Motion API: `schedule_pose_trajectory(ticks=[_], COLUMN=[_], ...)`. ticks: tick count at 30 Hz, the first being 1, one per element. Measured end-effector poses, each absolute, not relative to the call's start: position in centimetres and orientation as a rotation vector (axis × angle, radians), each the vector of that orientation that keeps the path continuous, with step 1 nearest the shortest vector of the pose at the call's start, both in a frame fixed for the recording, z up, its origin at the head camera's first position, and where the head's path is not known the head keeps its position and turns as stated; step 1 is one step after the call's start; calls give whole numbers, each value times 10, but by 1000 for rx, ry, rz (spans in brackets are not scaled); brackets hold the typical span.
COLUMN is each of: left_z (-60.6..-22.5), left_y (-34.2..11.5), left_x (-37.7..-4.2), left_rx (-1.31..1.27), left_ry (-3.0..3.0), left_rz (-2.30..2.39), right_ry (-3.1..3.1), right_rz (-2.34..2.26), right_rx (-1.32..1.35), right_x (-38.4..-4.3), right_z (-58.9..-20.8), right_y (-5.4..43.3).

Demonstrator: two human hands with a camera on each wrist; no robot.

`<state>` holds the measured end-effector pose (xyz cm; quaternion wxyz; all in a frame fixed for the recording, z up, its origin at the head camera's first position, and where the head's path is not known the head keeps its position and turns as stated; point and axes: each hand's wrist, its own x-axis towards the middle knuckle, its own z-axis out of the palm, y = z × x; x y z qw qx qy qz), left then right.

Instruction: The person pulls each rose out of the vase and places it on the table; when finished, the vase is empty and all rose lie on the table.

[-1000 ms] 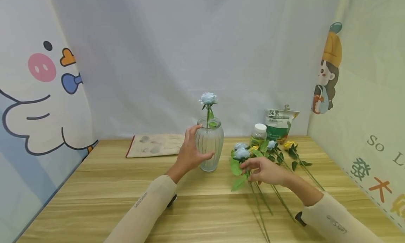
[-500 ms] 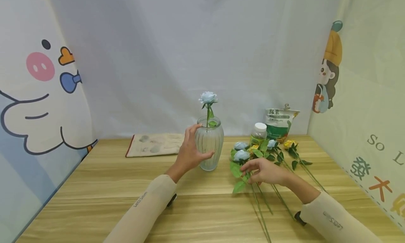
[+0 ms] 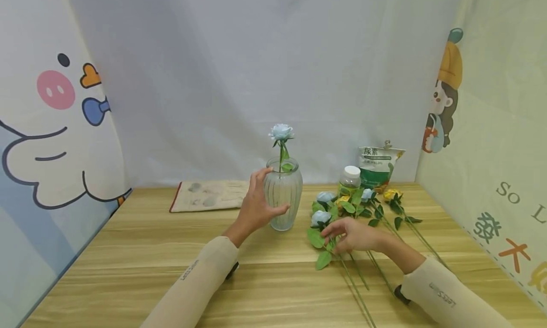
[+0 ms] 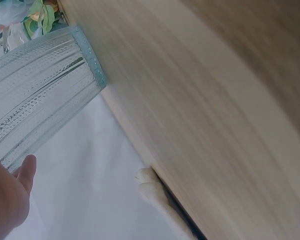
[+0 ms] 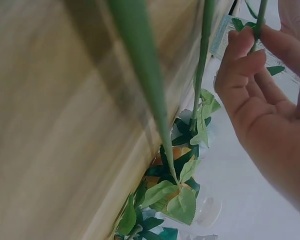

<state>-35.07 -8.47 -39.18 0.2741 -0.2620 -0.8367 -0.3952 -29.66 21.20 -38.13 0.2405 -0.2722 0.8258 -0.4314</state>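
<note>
My left hand [image 3: 255, 202] grips the left side of a ribbed clear glass vase [image 3: 285, 200], fingers near its rim and thumb across its front. The vase stands upright with one light blue rose [image 3: 281, 132] in it; its ribbed wall [image 4: 35, 90] fills the upper left of the left wrist view. With thumb and fingertips, my right hand [image 3: 354, 235] pinches the green stem of another light blue rose [image 3: 320, 218], right of the vase. That stem [image 5: 260, 22] shows between the fingertips in the right wrist view.
Behind my right hand lie more roses, blue [image 3: 326, 197] and yellow [image 3: 391, 195], stems towards me. A white-capped bottle [image 3: 351, 178] and a clipped green-and-white bag [image 3: 378, 169] stand at the back right. A folded cream cloth [image 3: 209, 195] lies left of the vase.
My right hand has drawn the pinched blue rose slightly towards me and to the left, away from the other flowers. The left hand and vase have stayed in place.
</note>
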Motion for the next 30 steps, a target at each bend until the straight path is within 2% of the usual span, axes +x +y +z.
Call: schedule_pose_trajectory(ticks=[21, 30], left_z=[-394, -393], left_y=[-85, -84], left_x=[-351, -353], left_rx=[-698, -700], left_ry=[-2250, -2246], left_rz=[-1088, -1070], right_ry=[2299, 2362], right_rz=[-1111, -1093], right_rx=[-697, -689], right_x=[-300, -300], right_z=[-383, -346], right_y=[209, 224])
